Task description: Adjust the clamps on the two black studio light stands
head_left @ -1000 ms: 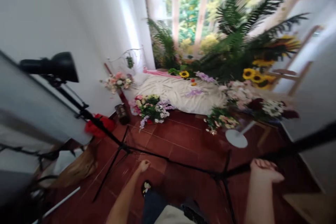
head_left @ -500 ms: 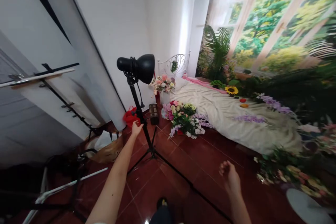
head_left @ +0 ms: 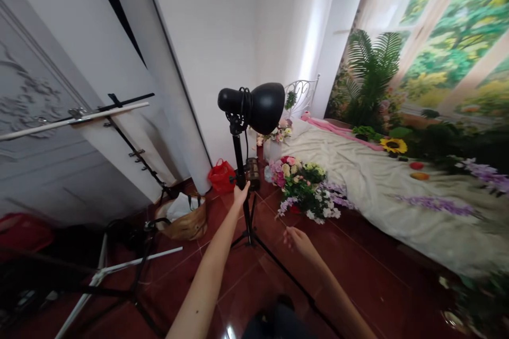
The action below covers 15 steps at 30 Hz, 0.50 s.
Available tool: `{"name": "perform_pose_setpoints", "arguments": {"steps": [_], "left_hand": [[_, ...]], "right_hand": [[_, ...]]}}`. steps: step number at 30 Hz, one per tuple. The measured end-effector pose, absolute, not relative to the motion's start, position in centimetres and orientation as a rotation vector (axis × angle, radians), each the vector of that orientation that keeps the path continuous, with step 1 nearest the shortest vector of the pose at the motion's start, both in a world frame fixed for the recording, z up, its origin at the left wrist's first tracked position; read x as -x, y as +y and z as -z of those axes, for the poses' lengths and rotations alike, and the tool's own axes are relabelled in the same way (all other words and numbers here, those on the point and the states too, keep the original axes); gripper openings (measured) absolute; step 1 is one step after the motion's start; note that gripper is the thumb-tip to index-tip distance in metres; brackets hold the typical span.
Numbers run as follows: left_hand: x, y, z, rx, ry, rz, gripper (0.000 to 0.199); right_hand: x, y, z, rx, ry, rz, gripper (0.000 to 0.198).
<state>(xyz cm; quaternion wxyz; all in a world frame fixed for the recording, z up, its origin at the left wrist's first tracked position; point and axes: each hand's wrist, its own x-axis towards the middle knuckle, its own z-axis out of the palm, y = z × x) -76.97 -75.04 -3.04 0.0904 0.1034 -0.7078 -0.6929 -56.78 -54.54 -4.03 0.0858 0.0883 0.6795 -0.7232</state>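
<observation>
A black light stand [head_left: 239, 156] on spread tripod legs rises in front of me, topped by a black studio lamp [head_left: 268, 108] with its cord looped round the neck. My left hand [head_left: 240, 194] is closed round the pole below a knob; its fingertips are partly hidden behind the pole. To the right of the pole, my right hand [head_left: 297, 240] hangs in the air with loosely bent fingers and nothing in it. Beyond that hand lies a bunch of artificial flowers [head_left: 298, 183] on the floor.
A red plastic bag [head_left: 221, 176] and a woven basket [head_left: 186, 222] sit left of the stand. White and black stands [head_left: 119, 265] with legs spread occupy the left floor. At right is a bed [head_left: 350, 169] with a cream cover, a sunflower [head_left: 393, 145] and purple flowers.
My view has turned left, so the stand appears further right. My right hand has come inward towards the stand. My left hand stays at the pole, now more plainly wrapped round it.
</observation>
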Motion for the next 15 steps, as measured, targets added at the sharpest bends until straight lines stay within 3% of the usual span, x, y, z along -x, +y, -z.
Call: {"name": "perform_pose_setpoints", "arguments": {"steps": [7, 15], "left_hand": [[77.9, -75.0, 2.9, -0.321, -2.134, 2.079, 0.046], [79.5, -74.2, 2.3, -0.384, -2.024, 1.962, 0.033]], "right_hand": [[68.6, -57.8, 3.6, -0.096, 2.042, 1.923, 0.034], [82.1, -63.9, 3.9, -0.093, 2.461, 1.257, 0.066]]}}
